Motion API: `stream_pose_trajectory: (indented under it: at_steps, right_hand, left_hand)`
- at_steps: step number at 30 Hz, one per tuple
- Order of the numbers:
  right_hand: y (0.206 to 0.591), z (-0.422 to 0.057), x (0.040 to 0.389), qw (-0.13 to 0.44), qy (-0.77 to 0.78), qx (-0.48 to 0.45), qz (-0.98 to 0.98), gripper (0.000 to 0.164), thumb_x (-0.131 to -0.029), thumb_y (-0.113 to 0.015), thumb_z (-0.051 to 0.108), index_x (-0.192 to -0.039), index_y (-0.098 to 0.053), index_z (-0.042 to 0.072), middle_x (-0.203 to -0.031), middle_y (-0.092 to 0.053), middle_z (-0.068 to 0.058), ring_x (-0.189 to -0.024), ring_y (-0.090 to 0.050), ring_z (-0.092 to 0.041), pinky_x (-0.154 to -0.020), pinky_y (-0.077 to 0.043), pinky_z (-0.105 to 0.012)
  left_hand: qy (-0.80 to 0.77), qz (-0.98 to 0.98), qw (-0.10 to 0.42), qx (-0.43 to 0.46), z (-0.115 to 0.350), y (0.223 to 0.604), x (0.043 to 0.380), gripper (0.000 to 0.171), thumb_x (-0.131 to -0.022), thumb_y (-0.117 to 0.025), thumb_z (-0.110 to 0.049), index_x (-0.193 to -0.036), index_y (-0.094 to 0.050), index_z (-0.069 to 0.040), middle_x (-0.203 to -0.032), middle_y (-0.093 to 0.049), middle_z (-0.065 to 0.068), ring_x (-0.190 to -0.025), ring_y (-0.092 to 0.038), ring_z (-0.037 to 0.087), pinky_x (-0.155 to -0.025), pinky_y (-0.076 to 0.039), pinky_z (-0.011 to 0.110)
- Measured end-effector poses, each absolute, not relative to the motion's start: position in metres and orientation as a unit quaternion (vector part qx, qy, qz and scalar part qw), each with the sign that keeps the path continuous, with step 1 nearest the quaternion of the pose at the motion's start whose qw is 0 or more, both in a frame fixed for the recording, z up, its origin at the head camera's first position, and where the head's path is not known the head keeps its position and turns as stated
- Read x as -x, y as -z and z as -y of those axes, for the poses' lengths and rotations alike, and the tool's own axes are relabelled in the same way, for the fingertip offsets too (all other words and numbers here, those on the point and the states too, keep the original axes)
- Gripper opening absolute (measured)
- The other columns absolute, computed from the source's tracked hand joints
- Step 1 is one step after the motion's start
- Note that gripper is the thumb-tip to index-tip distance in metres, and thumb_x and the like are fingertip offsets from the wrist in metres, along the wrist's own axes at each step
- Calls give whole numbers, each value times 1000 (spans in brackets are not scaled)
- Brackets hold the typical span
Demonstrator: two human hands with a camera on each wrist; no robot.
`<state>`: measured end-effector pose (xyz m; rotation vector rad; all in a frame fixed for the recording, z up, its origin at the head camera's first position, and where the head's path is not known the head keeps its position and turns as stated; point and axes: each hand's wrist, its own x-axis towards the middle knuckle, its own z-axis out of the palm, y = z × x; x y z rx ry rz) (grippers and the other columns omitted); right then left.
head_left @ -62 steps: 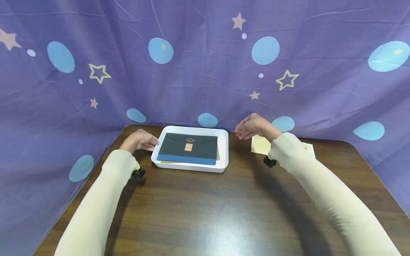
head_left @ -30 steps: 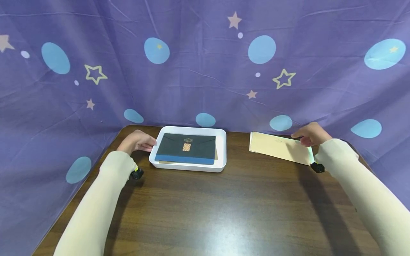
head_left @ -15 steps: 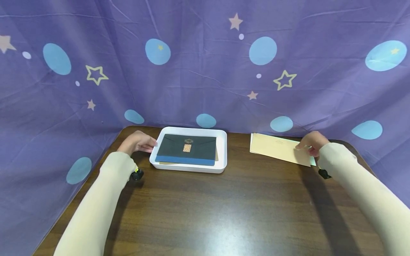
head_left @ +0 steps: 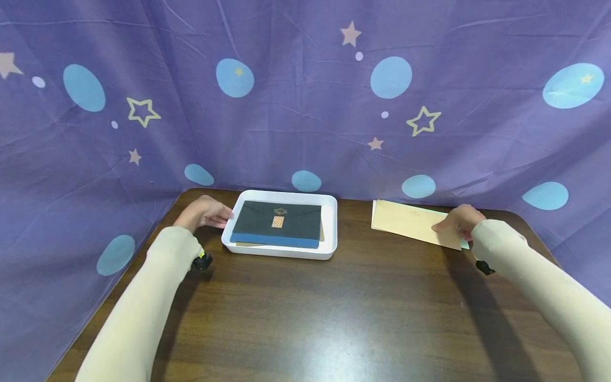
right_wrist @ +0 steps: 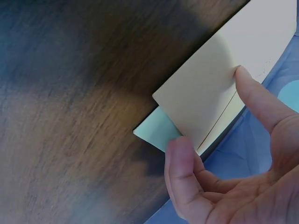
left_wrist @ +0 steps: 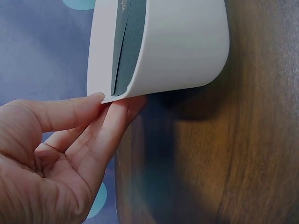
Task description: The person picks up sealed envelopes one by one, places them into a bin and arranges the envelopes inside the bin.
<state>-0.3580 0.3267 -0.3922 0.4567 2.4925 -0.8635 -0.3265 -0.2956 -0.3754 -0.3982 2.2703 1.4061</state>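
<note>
At the left of the table, my left hand pinches the end rim of a white tray, its thumb over the rim and its fingers against the outer wall in the left wrist view. Inside lies a dark envelope with a gold emblem and an orange patterned patch, over a blue piece and a tan edge. On the right, my right hand grips the near end of a cream envelope. Its thumb presses the face and its curled fingers meet the short edge, where a mint-green corner sticks out underneath.
Both things lie near the back edge of a brown wooden table. Directly behind it hangs a purple curtain with stars and blue ovals. A white edge shows at the cream envelope's left end.
My right hand has moved right from beside the tray to the cream envelope's end, then lowered onto it, its thumb sliding a little inward. My left hand still holds the tray.
</note>
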Motion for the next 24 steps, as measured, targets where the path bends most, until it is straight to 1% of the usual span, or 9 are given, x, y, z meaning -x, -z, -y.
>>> stream_pose_trajectory:
  at_steps: [1,4,6,8,12,15,17,21,24]
  right_hand:
    - [393,-327,357,231,315,-168,-905,76,-80,-86,37,-123,-45,-11,-79,-45,-7,-55,-34,-12,-50,-34,-22]
    - [396,-328,357,238,318,-170,-902,83,-80,-86,39,-128,-39,-11,-72,-34,-4,-53,-34,-12,-50,-33,-23]
    - [397,-329,358,241,321,-172,-900,84,-81,-85,40,-128,-38,-11,-69,-28,-1,-54,-34,-13,-51,-33,-24]
    - [397,-330,359,242,321,-173,-899,81,-81,-85,40,-125,-38,-9,-66,-25,0,-54,-33,-13,-52,-34,-24]
    - [398,-332,359,247,324,-174,-896,74,-82,-85,39,-119,-41,-7,-61,-24,2,-52,-34,-12,-51,-33,-23]
    - [396,-332,358,251,329,-175,-893,70,-83,-84,38,-117,-42,-7,-58,-24,3,-51,-33,-12,-49,-31,-22]
    - [396,-331,357,253,327,-182,-892,71,-84,-83,38,-118,-41,-7,-57,-25,2,-50,-33,-12,-49,-30,-22]
    - [395,-329,359,256,319,-205,-889,77,-83,-83,41,-121,-37,-8,-62,-31,0,-54,-34,-12,-52,-32,-21]
    - [396,-327,359,256,314,-207,-891,79,-83,-83,42,-123,-37,-9,-71,-35,-3,-59,-36,-13,-56,-34,-21]
  left_hand:
    - [-508,-821,219,144,296,375,326,33,-95,-62,5,-125,-58,19,-69,-68,-2,-63,-66,7,-66,-64,20]
    - [-508,-821,220,143,296,376,327,33,-95,-62,4,-124,-58,19,-69,-68,-2,-63,-66,7,-67,-64,20]
    - [-508,-821,220,143,296,376,327,33,-95,-62,4,-125,-58,19,-69,-68,-2,-63,-66,7,-67,-64,19]
    - [-510,-819,221,142,296,376,327,32,-95,-61,4,-124,-58,19,-69,-68,-2,-63,-66,7,-66,-64,19]
    - [-509,-820,220,143,296,376,327,32,-96,-61,5,-125,-57,19,-69,-68,-2,-62,-66,6,-66,-64,19]
    - [-505,-823,219,144,296,376,328,34,-95,-61,5,-126,-57,19,-71,-68,-2,-63,-66,6,-67,-64,19]
    - [-501,-825,218,145,295,376,328,35,-95,-61,4,-126,-57,18,-71,-67,-3,-64,-65,6,-67,-63,19]
    - [-499,-826,219,143,295,376,328,36,-95,-62,3,-128,-56,18,-71,-67,-3,-64,-65,6,-67,-63,18]
    - [-502,-824,223,140,296,375,328,37,-96,-62,3,-129,-55,19,-71,-68,-3,-63,-66,6,-67,-64,19]
